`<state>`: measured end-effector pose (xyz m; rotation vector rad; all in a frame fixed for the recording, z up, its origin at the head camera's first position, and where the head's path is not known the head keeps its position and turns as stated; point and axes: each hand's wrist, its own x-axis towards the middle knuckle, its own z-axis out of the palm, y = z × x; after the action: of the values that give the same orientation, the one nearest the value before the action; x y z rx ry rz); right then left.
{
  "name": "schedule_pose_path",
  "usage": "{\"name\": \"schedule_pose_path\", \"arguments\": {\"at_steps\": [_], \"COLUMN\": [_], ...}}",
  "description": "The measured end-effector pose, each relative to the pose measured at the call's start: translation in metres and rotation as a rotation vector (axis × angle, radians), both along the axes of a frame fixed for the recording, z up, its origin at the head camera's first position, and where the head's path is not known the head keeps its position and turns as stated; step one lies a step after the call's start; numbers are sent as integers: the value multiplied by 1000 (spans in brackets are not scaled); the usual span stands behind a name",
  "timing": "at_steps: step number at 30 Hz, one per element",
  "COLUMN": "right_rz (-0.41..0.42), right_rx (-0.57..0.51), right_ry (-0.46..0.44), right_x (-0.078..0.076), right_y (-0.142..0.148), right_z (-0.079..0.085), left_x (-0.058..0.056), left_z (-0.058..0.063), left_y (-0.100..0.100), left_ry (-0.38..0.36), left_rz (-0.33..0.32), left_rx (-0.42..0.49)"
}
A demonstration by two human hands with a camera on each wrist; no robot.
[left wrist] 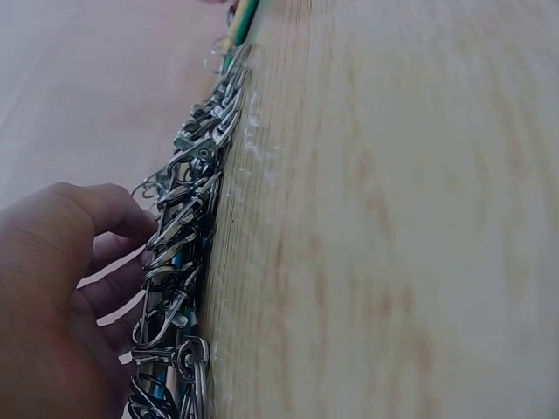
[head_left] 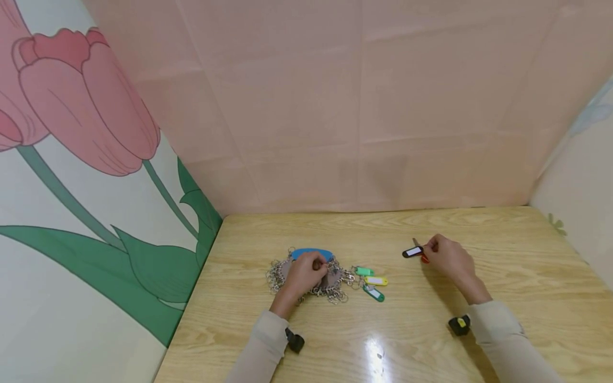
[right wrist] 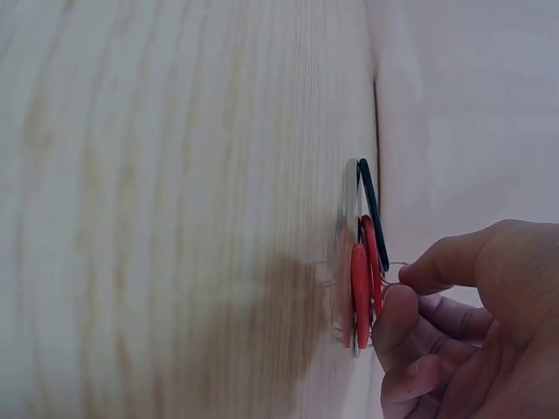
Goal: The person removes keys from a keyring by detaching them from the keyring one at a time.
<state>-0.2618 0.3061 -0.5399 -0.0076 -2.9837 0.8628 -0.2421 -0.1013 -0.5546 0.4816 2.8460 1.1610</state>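
Evidently both hands were busy over the bench [head_left: 225,314], well apart from each other. Just left of centre in the head view, the left hand [head_left: 304,274] was bent over a heap of metal clasps [left wrist: 182,229], its thumb and fingertips pinching in among them. The clasps were spread round a grey-brown piece, with a curved blue piece [head_left: 311,252] along the heap's upper edge and small rings [head_left: 341,299] sticking out at its lower edge.

Right of the heap, near the frame's middle, three tags lay on the bench close together: a light green tag [head_left: 365,271], a yellow tag [head_left: 375,280] below it and a dark green tag [head_left: 373,292] lowest.

Right of centre, the right hand [head_left: 450,261] gripped a black tag [head_left: 413,252] and red tags [right wrist: 361,292] between thumb and forefinger, near a thin wire ring; the black tag, with its white label, pointed left from the fingertips. In the right wrist view the tags stood side by side near the middle of the frame, just above the bench's surface.

Behind, pink sheeting [head_left: 359,106] filled the upper frame, and a painted tulip [head_left: 88,101] showed at upper left.
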Motion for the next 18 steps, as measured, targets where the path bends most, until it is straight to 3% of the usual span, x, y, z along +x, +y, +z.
{"name": "schedule_pose_path", "arguments": {"at_steps": [12, 18], "right_rz": [4, 17], "right_rx": [-11, -20], "right_ry": [-49, -32], "right_x": [5, 6], "right_y": [-3, -6], "right_z": [5, 9], "left_x": [2, 2], "left_z": [4, 3], "left_y": [1, 0], "left_ry": [4, 5], "left_rz": [0, -4], "left_rx": [0, 11]}}
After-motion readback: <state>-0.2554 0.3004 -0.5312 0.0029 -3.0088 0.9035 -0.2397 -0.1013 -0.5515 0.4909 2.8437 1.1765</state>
